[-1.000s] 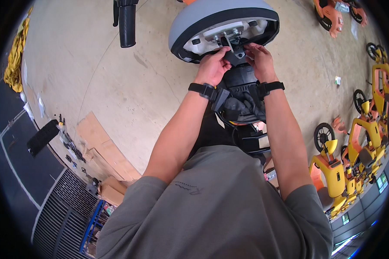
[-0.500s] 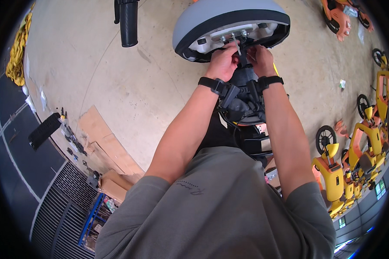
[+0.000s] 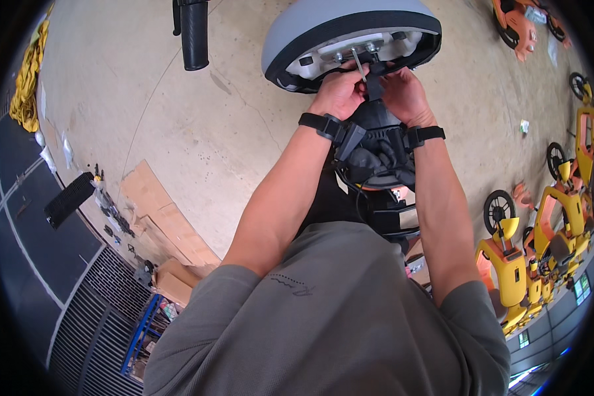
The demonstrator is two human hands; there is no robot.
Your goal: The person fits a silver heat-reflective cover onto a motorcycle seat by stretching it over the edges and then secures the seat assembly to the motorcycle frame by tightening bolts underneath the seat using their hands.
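A grey padded saddle [image 3: 350, 18] with a black rim is tilted up at the top, baring its white underside and a metal bracket with bolts. A thin bent metal rod [image 3: 359, 64] comes down from the bracket. My left hand [image 3: 340, 92] is closed just left of the rod, fingertips under the rim; what they grip is hidden. My right hand [image 3: 406, 96] reaches under the rim on the other side, fingers curled and partly hidden, their hold unclear. Between my hands hangs a black strap-like piece [image 3: 374, 88], above the black vehicle body [image 3: 369, 155].
A black handlebar grip [image 3: 195, 39] juts in at the upper left. Yellow and orange scooters [image 3: 508, 264] line the right side. Flattened cardboard [image 3: 162, 208], loose parts, a blue rack [image 3: 142, 333] and a yellow cloth heap [image 3: 30, 86] lie to the left.
My right hand has shifted slightly right, away from the left hand, so more of the black piece between them shows. The left hand stays by the rod. The saddle has tipped a little.
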